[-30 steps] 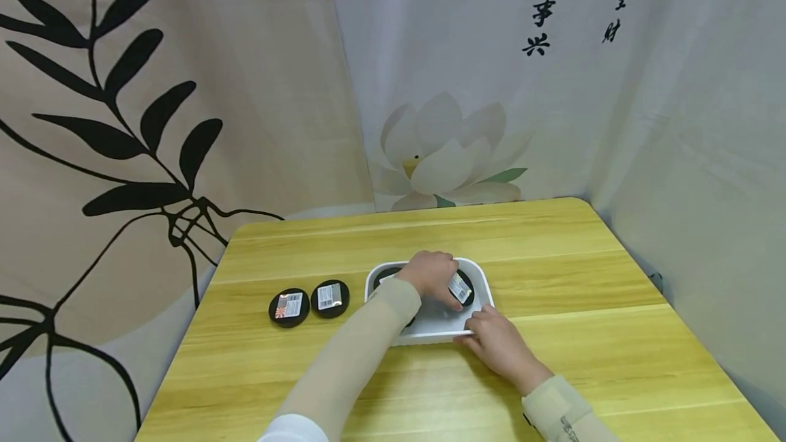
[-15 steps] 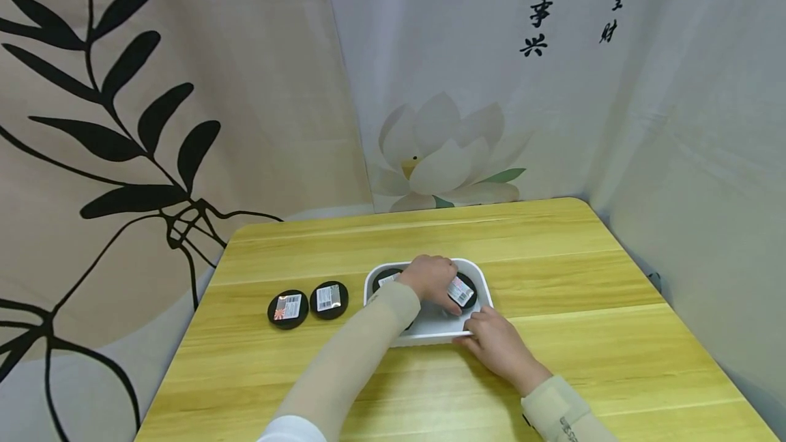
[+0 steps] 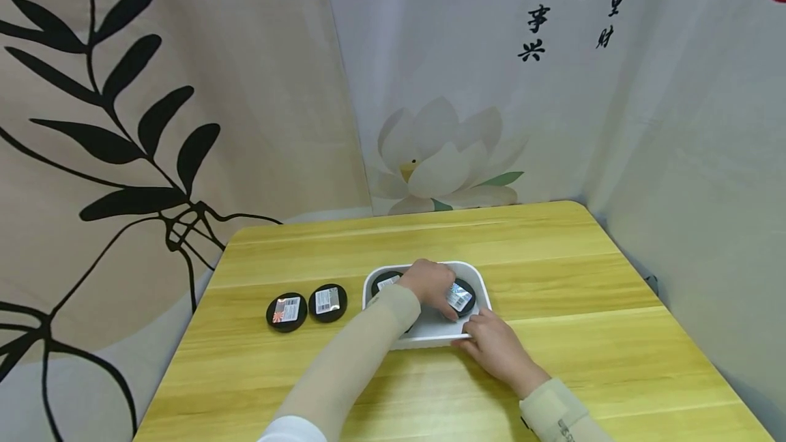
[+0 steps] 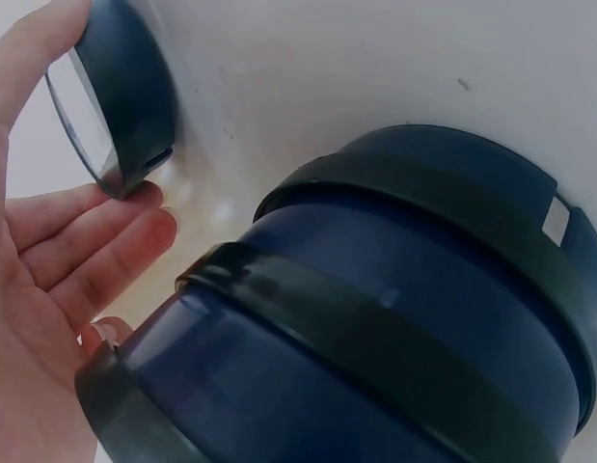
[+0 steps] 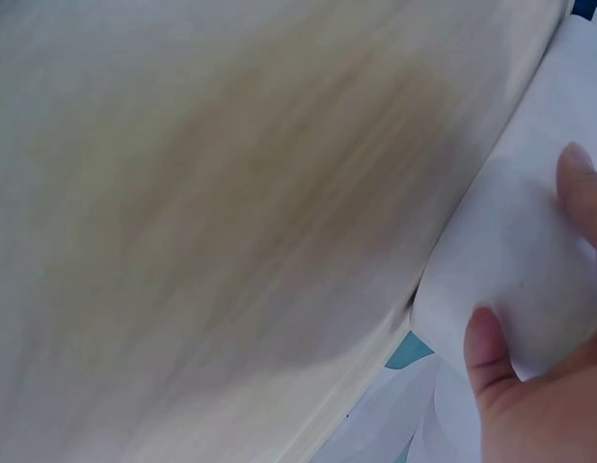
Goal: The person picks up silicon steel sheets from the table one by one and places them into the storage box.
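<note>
My left hand reaches into a white tray and pinches a round black container with a barcode label, at the tray's right side. In the left wrist view, thumb and fingers hold this container by its edges. Larger in that view are dark blue and black round containers, close together. Another labelled container lies at the tray's back left, partly behind my left hand, and my forearm hides part of the tray. My right hand grips the near right rim; the right wrist view shows its fingers on the white wall.
Two more black containers with labels, one at the far left and one beside it, lie left of the tray on the yellow wooden table. Printed cloth hangs behind the table's back edge.
Both hands stay in nearly the same places. The held container has shifted slightly toward the tray's near side, and the whole head view has dropped a little.
</note>
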Demonstrator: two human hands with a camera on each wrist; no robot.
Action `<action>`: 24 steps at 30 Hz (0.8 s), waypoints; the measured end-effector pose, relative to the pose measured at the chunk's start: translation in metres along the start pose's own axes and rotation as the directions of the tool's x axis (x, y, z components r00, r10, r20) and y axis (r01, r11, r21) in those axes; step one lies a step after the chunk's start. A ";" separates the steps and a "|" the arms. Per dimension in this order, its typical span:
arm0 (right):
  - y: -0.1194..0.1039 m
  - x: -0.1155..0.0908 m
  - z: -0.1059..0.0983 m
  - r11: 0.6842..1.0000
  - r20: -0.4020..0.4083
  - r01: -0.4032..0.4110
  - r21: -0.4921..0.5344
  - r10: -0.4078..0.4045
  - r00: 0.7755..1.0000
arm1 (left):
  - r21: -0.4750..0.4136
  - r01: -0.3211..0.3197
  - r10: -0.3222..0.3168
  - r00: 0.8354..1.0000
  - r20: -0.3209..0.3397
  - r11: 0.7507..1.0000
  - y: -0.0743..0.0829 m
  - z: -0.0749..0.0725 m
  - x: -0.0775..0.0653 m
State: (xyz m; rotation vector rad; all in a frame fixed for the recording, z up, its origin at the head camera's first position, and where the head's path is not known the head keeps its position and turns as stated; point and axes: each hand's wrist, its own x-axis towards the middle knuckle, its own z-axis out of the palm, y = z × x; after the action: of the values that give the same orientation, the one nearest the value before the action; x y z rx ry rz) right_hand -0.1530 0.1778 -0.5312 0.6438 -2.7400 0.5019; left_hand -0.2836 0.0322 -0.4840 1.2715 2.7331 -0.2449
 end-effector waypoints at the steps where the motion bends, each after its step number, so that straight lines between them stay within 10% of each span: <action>1: 0.000 0.000 0.000 1.000 -0.002 -0.001 0.000 0.001 1.000 | 0.010 -0.001 0.001 1.000 -0.001 1.000 0.000 0.000 0.000; 24: 0.000 0.001 0.001 1.000 -0.006 0.017 0.002 -0.017 1.000 | 0.073 0.038 -0.035 0.999 -0.039 0.997 0.003 0.012 0.005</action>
State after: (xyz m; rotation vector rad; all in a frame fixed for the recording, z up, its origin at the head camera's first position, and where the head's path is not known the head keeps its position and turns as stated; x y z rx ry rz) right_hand -0.1534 0.1768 -0.5318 0.6639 -2.7267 0.5018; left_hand -0.2842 0.0349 -0.4972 1.2572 2.8057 -0.3312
